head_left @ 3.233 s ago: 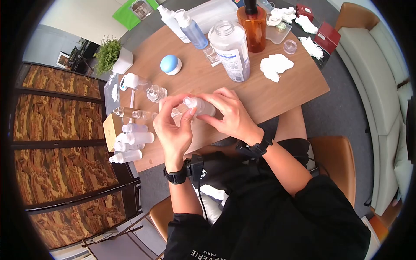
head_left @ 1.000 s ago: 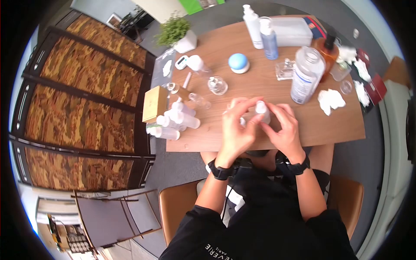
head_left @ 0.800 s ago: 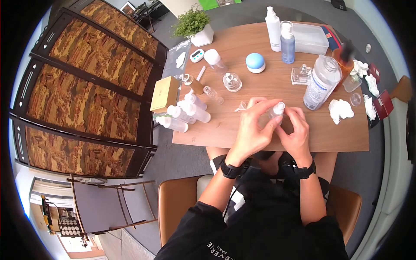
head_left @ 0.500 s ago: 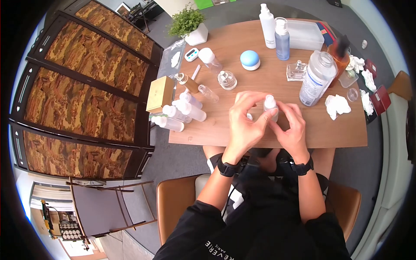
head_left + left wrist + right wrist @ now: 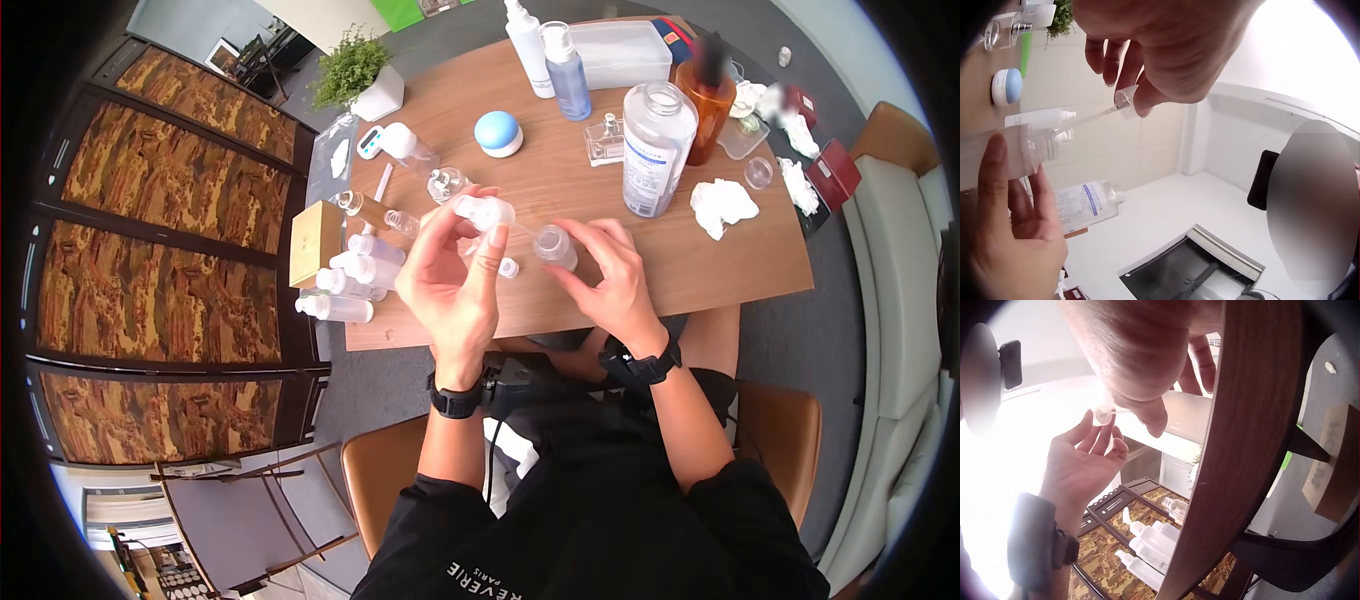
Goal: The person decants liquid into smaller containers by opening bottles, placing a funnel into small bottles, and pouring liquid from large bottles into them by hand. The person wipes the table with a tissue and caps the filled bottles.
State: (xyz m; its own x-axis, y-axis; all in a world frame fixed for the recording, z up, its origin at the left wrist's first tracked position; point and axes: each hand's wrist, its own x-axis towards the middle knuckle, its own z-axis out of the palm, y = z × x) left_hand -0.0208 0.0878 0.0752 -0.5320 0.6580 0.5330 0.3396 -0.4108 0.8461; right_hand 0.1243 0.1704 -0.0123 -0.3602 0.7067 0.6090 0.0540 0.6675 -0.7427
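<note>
In the head view my left hand (image 5: pixel 455 290) pinches a clear-white pump top (image 5: pixel 487 211) between thumb and fingers. Its thin dip tube (image 5: pixel 1088 117) slants toward the open mouth of a small frosted bottle (image 5: pixel 556 248), with the tube's end right at the threaded neck in the left wrist view. My right hand (image 5: pixel 617 280) grips this bottle, thumb on one side and fingers on the other. A small clear-white cap (image 5: pixel 509 268) lies on the table between the hands. Past my left hand stands a round glass bottle (image 5: pixel 446 184), partly hidden by the fingers.
Several frosted bottles (image 5: pixel 370 270) lie beside a yellow box (image 5: pixel 316 245) at the table's left. A large clear bottle (image 5: pixel 655 165), an amber pump bottle (image 5: pixel 706 115) and crumpled tissue (image 5: pixel 722 207) are at the right. A blue-topped jar (image 5: pixel 498 134) stands farther back.
The pump top, earlier on the bottle between both hands, is now lifted off it by my left hand, up and to the left. My right hand keeps the bottle. The head view has shifted.
</note>
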